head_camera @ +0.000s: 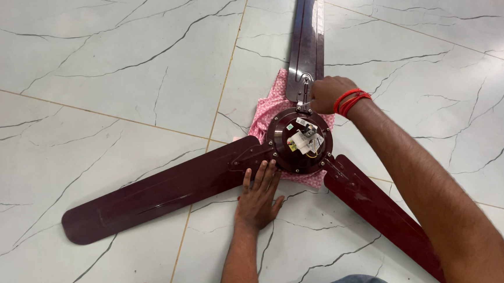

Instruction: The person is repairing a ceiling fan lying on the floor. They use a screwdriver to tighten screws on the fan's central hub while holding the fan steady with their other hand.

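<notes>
Head view looked straight down on a dark maroon ceiling fan (298,141) lying on the floor, its motor hub facing up with wiring and a small block exposed at the centre. Three blades ran out from the hub towards roughly 12, 8 and 4 o'clock. A pink patterned cloth (273,102) lay under the hub, showing at about 11 o'clock and again at 6.

The left hand (259,194) lay flat and spread, fingers on the root of the 8 o'clock blade (150,194), gripping nothing and apparently only steadying the fan. The right hand (326,94), with red thread bands at the wrist, was curled closed at the metal bracket (303,92) joining the 12 o'clock blade to the hub; whether it pinched a screw or a small tool could not be told.

The work seemed to be at that blade's fastening. A next move there would call for a firm, small turning grip while the other hand kept the hub from swinging.

The floor (85,82) was pale glossy marble-look tile with dark veins and thin tan grout lines. Knees in blue cloth showed at the bottom edge.
</notes>
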